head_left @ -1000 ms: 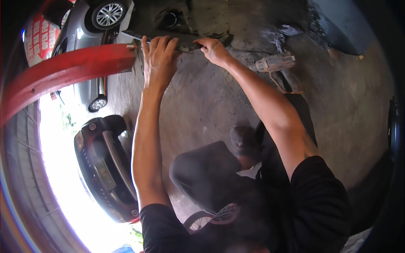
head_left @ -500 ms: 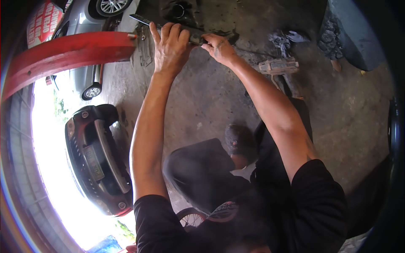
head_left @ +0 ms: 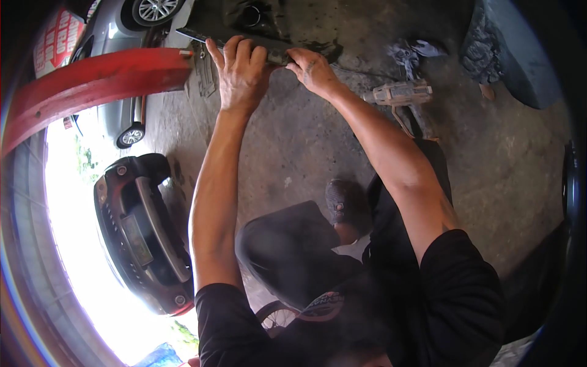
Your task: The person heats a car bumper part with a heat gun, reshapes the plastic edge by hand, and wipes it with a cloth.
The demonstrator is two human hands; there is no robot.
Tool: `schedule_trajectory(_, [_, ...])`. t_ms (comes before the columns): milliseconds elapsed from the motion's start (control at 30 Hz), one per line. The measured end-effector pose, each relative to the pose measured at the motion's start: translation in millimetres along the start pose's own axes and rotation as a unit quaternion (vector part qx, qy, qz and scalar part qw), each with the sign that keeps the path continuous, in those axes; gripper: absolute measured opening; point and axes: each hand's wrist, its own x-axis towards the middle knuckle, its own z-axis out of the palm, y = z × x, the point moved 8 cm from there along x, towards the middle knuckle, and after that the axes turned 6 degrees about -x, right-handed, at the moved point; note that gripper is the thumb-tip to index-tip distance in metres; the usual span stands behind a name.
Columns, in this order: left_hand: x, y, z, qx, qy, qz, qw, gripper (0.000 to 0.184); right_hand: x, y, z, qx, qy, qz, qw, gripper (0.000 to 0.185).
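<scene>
A dark, flat strip-like piece (head_left: 199, 35) with a thin pale edge runs across the top of the head view. Fingers of my left hand (head_left: 242, 76) are bent over its near edge, with the thumb side toward the left. Close by on the right, my right hand (head_left: 315, 72) pinches the right end of the same piece between thumb and fingers. The underside of the piece and my fingertips are partly hidden. Beyond it, a dark wet-looking area on the floor holds a round ring (head_left: 251, 16).
A red curved beam (head_left: 110, 76) reaches in from the left. On the floor (head_left: 293, 153) lie a dusty metal tool or part (head_left: 402, 93) and a crumpled cloth (head_left: 416, 52). A dark car (head_left: 143, 235) and a silver car (head_left: 119, 43) stand left. A grey panel (head_left: 520, 55) is upper right.
Both hands moved slightly down from a second ago, then a little left over the last half second. The dark piece is still between them, its left end now a little lower.
</scene>
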Motion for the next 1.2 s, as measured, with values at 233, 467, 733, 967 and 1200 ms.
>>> schedule_trajectory(233, [4.0,1.9,-4.9,-0.004,-0.045,0.011,0.999,0.049,0.7,0.5,1.2,-0.013,-0.014,0.015,1.000,0.021])
schedule_trajectory(467, [1.8,2.1,3.8,0.009,-0.060,0.012,0.998,0.044,2.4,-2.3,1.6,-0.070,-0.022,-0.027,0.997,0.019])
schedule_trajectory(733, [0.2,3.3,2.9,-0.006,-0.082,0.003,0.997,0.045,-0.4,0.1,3.5,-0.065,-0.032,-0.029,0.997,0.020])
schedule_trajectory(967, [0.2,1.9,6.1,0.015,-0.064,0.014,0.998,0.042,1.3,2.1,6.6,-0.064,-0.044,-0.001,0.997,0.020])
schedule_trajectory(1200, [-1.0,2.4,9.2,0.001,-0.032,0.009,0.999,0.040,1.1,4.2,7.0,-0.066,-0.050,-0.001,0.997,0.020])
